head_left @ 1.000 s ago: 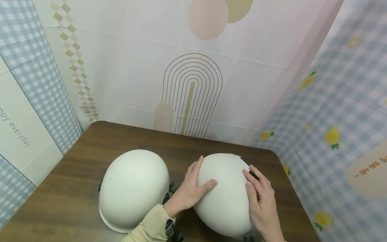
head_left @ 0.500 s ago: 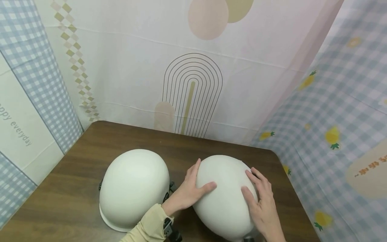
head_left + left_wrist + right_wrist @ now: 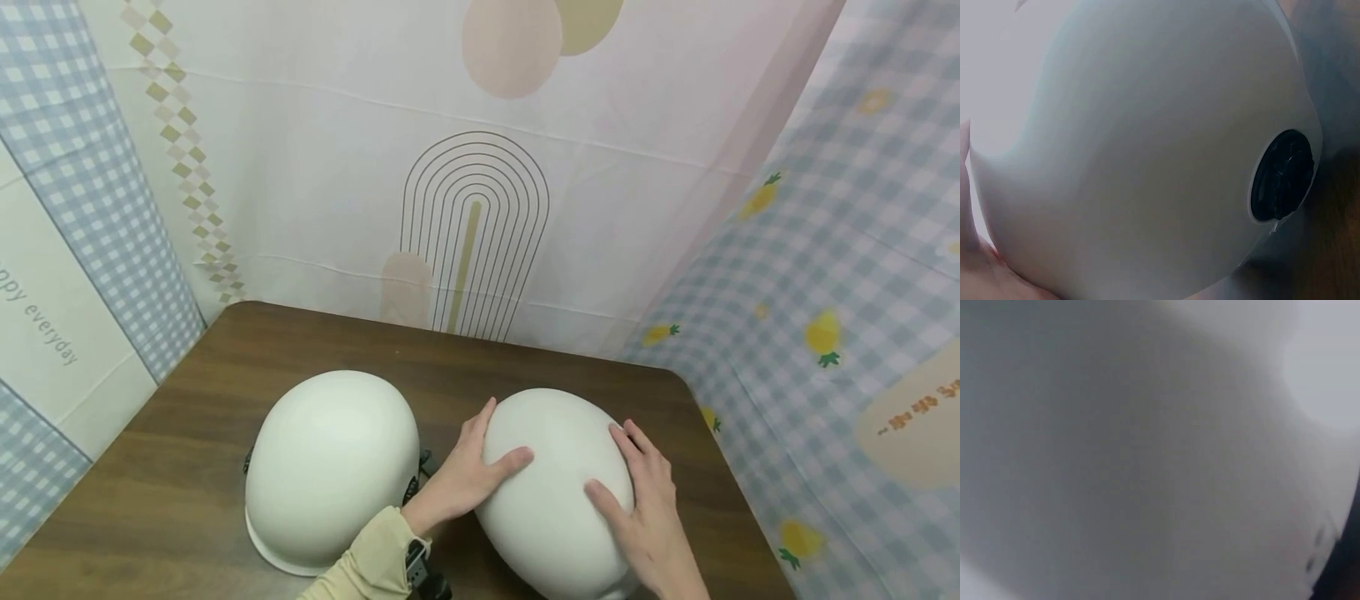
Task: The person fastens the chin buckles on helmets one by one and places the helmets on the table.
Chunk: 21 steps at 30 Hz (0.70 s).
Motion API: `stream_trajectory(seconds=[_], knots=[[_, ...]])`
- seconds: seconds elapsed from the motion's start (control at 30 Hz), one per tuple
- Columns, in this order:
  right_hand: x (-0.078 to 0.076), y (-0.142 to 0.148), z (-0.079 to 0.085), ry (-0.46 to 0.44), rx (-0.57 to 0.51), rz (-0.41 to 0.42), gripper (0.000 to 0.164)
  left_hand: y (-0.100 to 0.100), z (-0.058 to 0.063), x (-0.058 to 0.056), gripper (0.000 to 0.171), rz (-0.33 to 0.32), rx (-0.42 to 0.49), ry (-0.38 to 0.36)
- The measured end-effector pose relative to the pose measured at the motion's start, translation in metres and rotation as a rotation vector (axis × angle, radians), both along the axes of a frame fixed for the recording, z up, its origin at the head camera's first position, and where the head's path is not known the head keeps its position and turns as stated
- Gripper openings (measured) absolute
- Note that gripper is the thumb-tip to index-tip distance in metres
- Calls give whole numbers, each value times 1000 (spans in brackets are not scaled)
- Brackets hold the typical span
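Observation:
Both hands hold a smooth white helmet (image 3: 551,483) at the right of the table. My left hand (image 3: 471,471) lies along its left side, thumb on top of the dome. On the opposite side, my right hand (image 3: 645,500) spreads over the shell with its thumb bent inward. The left wrist view shows the shell's side with a round black fitting (image 3: 1284,176). A blurred white helmet surface (image 3: 1135,450) fills the right wrist view. Left of my arm sits a second white helmet (image 3: 333,471), dome up, with black fittings at its sides and a rim at the front.
The dark wooden table (image 3: 337,333) has rounded back corners. A pale patterned cloth (image 3: 300,167) hangs behind it, and a blue checked cloth (image 3: 847,333) hangs on the right. A wrist device (image 3: 423,567) sits on my left arm near the left helmet.
The held helmet has turned and tipped a little toward me, so the notched edge at its back right is out of sight. My right thumb has moved inward across the dome.

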State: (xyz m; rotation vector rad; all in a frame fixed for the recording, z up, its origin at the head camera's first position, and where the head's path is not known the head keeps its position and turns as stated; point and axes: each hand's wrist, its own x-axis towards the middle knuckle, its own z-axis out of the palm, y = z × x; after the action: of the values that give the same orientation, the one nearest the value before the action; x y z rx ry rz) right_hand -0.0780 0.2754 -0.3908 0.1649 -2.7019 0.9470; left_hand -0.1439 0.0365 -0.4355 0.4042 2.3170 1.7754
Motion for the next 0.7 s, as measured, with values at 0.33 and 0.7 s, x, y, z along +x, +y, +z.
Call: stream_trajectory(seconds=[0.33, 0.7], knots=[[2, -5, 4, -24, 9, -14, 68, -3, -3, -1, 98, -7, 27, -15], [4, -6, 5, -54, 6, -44, 68, -5, -7, 4, 101, -20, 18, -31]])
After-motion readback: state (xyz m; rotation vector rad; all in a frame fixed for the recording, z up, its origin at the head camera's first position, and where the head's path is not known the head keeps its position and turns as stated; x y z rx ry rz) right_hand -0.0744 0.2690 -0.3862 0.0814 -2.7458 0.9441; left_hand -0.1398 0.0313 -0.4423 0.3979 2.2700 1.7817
